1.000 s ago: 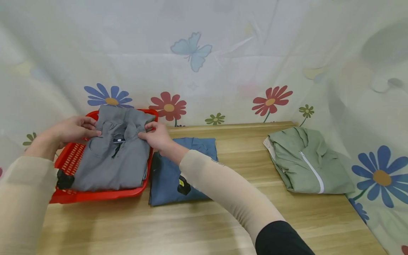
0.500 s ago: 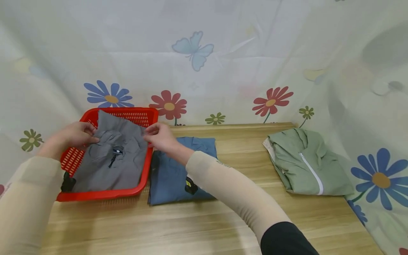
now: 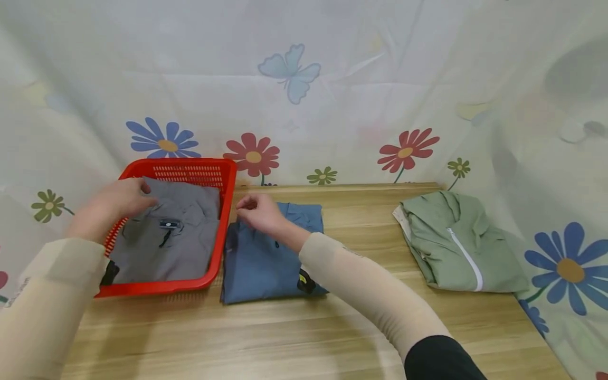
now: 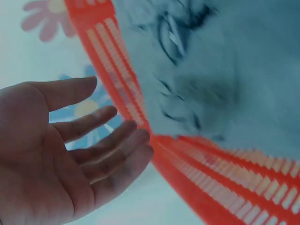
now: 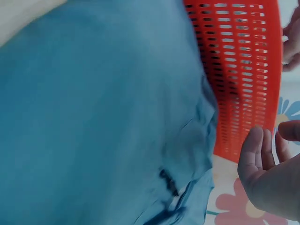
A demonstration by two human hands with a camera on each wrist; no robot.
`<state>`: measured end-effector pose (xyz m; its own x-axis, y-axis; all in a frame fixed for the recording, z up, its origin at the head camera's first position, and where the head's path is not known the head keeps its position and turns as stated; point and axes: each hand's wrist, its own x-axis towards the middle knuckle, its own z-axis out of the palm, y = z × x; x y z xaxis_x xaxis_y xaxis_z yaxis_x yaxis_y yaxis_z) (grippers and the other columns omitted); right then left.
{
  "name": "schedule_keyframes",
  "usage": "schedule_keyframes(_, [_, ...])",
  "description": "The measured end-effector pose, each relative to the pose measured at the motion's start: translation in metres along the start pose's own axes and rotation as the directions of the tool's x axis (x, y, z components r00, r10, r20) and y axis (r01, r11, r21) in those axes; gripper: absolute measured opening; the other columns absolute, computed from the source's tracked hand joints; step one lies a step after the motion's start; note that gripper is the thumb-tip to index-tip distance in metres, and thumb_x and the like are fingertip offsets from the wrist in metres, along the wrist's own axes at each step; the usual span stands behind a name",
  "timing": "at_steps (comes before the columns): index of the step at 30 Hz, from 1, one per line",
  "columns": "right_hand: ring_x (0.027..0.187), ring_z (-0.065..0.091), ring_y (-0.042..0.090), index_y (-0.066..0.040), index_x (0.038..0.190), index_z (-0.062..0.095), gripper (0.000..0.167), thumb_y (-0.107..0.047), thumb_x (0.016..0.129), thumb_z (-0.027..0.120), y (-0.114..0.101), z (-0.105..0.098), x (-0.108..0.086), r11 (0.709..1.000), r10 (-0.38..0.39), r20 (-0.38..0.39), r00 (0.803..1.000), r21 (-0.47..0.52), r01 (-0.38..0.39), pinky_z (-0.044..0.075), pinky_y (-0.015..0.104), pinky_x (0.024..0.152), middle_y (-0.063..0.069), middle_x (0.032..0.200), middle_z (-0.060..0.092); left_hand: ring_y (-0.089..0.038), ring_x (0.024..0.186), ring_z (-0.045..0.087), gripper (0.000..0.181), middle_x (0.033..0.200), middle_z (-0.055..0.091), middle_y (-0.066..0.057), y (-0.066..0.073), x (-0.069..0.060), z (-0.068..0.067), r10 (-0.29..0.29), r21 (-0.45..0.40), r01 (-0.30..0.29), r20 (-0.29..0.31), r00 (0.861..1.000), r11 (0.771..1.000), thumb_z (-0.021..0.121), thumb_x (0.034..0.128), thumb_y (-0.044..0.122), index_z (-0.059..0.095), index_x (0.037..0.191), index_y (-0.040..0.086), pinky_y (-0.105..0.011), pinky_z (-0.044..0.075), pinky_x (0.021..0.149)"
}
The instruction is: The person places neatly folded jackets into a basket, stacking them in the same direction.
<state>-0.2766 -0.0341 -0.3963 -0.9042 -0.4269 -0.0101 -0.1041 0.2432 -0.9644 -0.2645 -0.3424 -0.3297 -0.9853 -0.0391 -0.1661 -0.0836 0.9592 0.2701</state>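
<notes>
A grey folded garment [image 3: 176, 248] with a dark cord and toggle lies inside the red basket [image 3: 157, 287]. Over the basket's left side is my left hand [image 3: 116, 203]; the left wrist view shows this hand [image 4: 79, 150] with fingers apart and nothing in them. My right hand [image 3: 263, 214] hovers above the back of a blue folded garment [image 3: 261, 269], just right of the basket. In the right wrist view its fingers [image 5: 255, 145] are loosely bent and empty, beside the blue garment [image 5: 103, 112] and the basket [image 5: 243, 65].
A green folded garment [image 3: 451, 248] with a white zip lies at the right of the wooden table [image 3: 228, 343]. Behind and beside the table hangs a pale curtain [image 3: 351, 116] printed with flowers and a butterfly.
Both hands have let go of the grey garment, which now lies lower in the basket. My right hand has moved right, off the basket, and the left has shifted slightly right.
</notes>
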Motion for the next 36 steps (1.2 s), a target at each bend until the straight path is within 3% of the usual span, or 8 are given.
schedule_keyframes(3, [0.081,0.064,0.024,-0.004,0.107,0.07,0.009,-0.01,0.102,0.065,0.006,-0.006,-0.005,0.992,-0.023,0.045,0.999,-0.121,0.028,0.058,0.037,0.073,0.005,0.1,0.069,-0.045,0.093,0.055,0.053,0.11,0.06,-0.033,0.016,-0.002,0.001,0.067,0.004,-0.068,0.006,0.998,0.998,0.071,0.0941,0.026,0.053,0.125,-0.012,-0.056,0.055,0.075])
schedule_keyframes(6, [0.087,0.063,0.016,-0.004,0.109,0.07,0.012,-0.012,0.101,0.065,0.011,-0.013,-0.01,0.963,-0.046,0.097,0.994,-0.26,0.07,0.055,0.028,0.073,0.002,0.101,0.069,-0.042,0.093,0.058,0.048,0.113,0.062,-0.032,0.032,-0.004,0.004,0.135,-0.025,-0.134,0.025,0.991,0.991,0.069,0.0952,0.027,0.058,0.124,-0.011,-0.055,0.056,0.076])
schedule_keyframes(16, [0.089,0.061,0.016,-0.002,0.112,0.069,0.014,-0.01,0.101,0.065,0.024,-0.035,-0.029,0.85,-0.11,0.232,0.966,-0.483,0.212,0.05,0.028,0.08,0.004,0.101,0.068,-0.032,0.091,0.063,0.045,0.114,0.067,-0.022,0.086,-0.028,0.021,0.26,-0.167,-0.245,0.07,0.963,0.955,0.07,0.097,0.033,0.064,0.126,0.0,-0.046,0.059,0.073])
schedule_keyframes(19, [0.094,0.06,0.018,-0.002,0.113,0.069,0.015,-0.01,0.1,0.065,0.029,-0.039,-0.036,0.801,-0.141,0.267,0.953,-0.535,0.268,0.05,0.032,0.084,0.007,0.106,0.068,-0.032,0.095,0.062,0.043,0.114,0.067,-0.02,0.101,-0.036,0.023,0.285,-0.186,-0.267,0.08,0.955,0.946,0.069,0.0979,0.033,0.064,0.126,0.001,-0.046,0.058,0.074])
schedule_keyframes(22, [0.102,0.06,0.022,-0.001,0.117,0.068,0.02,-0.01,0.1,0.065,0.033,-0.042,-0.044,0.73,-0.159,0.307,0.938,-0.603,0.322,0.05,0.036,0.091,0.011,0.113,0.067,-0.033,0.098,0.061,0.041,0.112,0.067,-0.017,0.113,-0.041,0.025,0.309,-0.199,-0.287,0.091,0.947,0.937,0.069,0.0983,0.034,0.064,0.124,0.002,-0.046,0.058,0.075])
schedule_keyframes(26, [0.118,0.058,0.026,-0.004,0.123,0.068,0.025,-0.016,0.1,0.066,0.036,-0.043,-0.053,0.631,-0.092,0.347,0.933,-0.704,0.324,0.047,0.04,0.102,0.012,0.126,0.063,-0.031,0.097,0.061,0.043,0.109,0.066,-0.014,0.125,-0.047,0.029,0.332,-0.212,-0.306,0.101,0.938,0.928,0.07,0.0976,0.034,0.064,0.126,0.002,-0.042,0.058,0.074])
schedule_keyframes(29, [0.131,0.052,0.029,-0.009,0.128,0.067,0.031,-0.023,0.101,0.067,0.04,-0.043,-0.056,0.58,-0.017,0.366,0.93,-0.754,0.307,0.044,0.041,0.108,0.013,0.141,0.057,-0.031,0.097,0.061,0.043,0.111,0.067,-0.014,0.132,-0.05,0.032,0.354,-0.223,-0.329,0.081,0.932,0.918,0.07,0.0978,0.033,0.064,0.128,0.003,-0.04,0.059,0.075])
schedule_keyframes(36, [0.142,0.043,0.03,-0.013,0.135,0.065,0.039,-0.032,0.102,0.066,0.052,-0.044,-0.062,0.554,0.009,0.364,0.931,-0.777,0.299,0.039,0.043,0.113,0.014,0.154,0.046,-0.03,0.099,0.062,0.038,0.115,0.068,-0.012,0.143,-0.056,0.04,0.396,-0.284,-0.378,0.007,0.918,0.881,0.068,0.0995,0.033,0.066,0.127,0.006,-0.043,0.058,0.079])
